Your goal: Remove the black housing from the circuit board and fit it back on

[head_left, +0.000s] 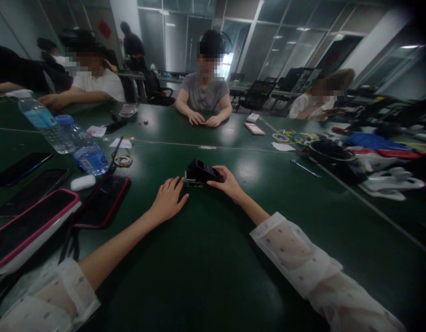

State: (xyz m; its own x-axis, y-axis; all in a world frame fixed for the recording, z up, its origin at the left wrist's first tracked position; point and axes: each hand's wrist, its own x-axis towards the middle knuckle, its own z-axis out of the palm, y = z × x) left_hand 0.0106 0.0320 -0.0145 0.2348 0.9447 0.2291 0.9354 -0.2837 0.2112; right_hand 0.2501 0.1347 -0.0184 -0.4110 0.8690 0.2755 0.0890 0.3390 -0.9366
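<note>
A black, boxy plastic device point(203, 171) lies tilted on the dark green table, its left end raised. Thumb and fingers of my right hand point(229, 185) are closed around its right end. Under the raised end sits a thin, flat piece with a pale edge point(193, 184), possibly a circuit board; most of it is covered by the black device. My left hand point(168, 199) rests palm down on the table with fingers stretched out and apart. Its fingertips reach the left edge of the flat piece.
Two water bottles point(90, 152), several phones point(104, 201) and a white earbud case point(83, 182) lie to the left. A small wrench point(305, 168), cables point(291, 137) and a white tool-like object point(391, 180) are on the right. A person point(204, 92) sits opposite.
</note>
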